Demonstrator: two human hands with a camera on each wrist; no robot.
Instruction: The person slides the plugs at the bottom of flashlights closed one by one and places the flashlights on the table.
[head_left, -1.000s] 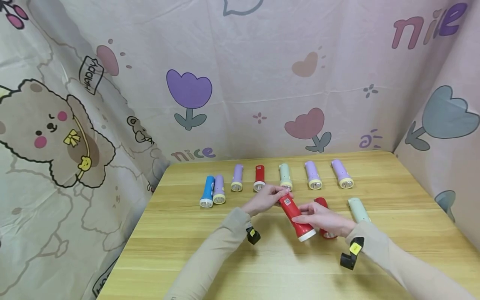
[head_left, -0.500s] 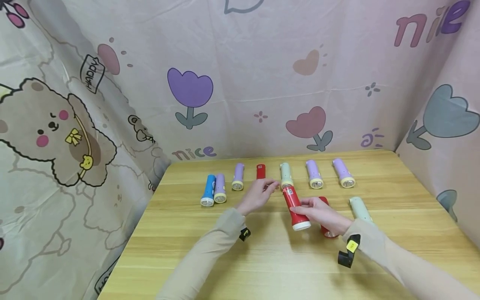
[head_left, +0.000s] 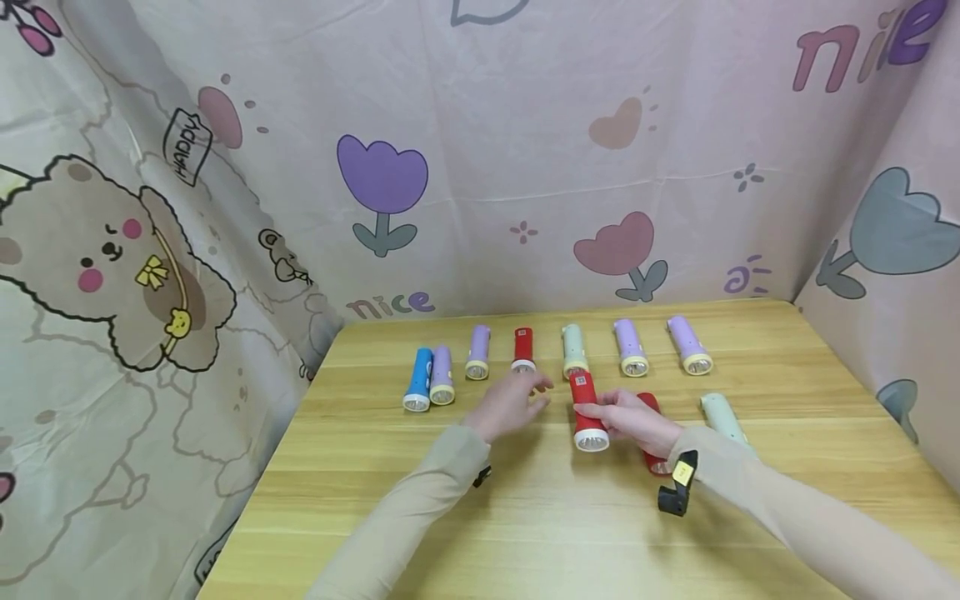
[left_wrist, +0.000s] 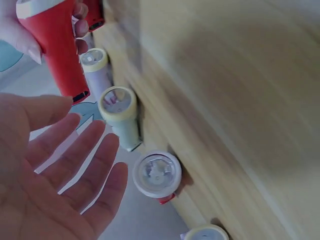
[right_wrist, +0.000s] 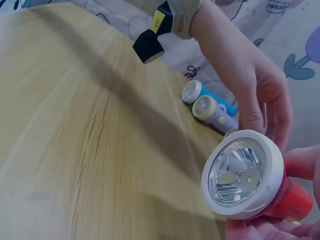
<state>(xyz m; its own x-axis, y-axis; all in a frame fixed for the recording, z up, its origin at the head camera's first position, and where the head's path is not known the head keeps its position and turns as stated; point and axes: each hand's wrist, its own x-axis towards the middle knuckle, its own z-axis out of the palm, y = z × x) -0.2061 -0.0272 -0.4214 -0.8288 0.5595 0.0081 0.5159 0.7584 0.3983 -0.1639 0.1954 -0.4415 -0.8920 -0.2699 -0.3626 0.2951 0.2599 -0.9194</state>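
Note:
My right hand (head_left: 633, 418) grips a red flashlight (head_left: 587, 408) around its body, thumb on top, with the white-rimmed lens facing toward me. In the right wrist view the lens of that flashlight (right_wrist: 239, 175) fills the lower right. To its left, my left hand (head_left: 510, 403) holds nothing, its fingers spread and slightly bent, as the left wrist view shows of the left hand (left_wrist: 65, 165). Just beyond the left hand lies another red flashlight (head_left: 523, 346). A pale green flashlight (head_left: 573, 346) lies behind the held one. Partly hidden by my right hand is one more red flashlight (head_left: 654, 462).
On the wooden table (head_left: 420, 492), a blue flashlight (head_left: 418, 379) and a purple flashlight (head_left: 442, 371) lie side by side at left. More purple flashlights (head_left: 628, 343) lie along the back. A pale green flashlight (head_left: 722, 417) is by my right sleeve. A printed cloth (head_left: 480, 167) hangs behind.
My left hand has let go of the red flashlight's tail and moved left. The right hand has turned the flashlight more upright in view, its lens now showing toward me.

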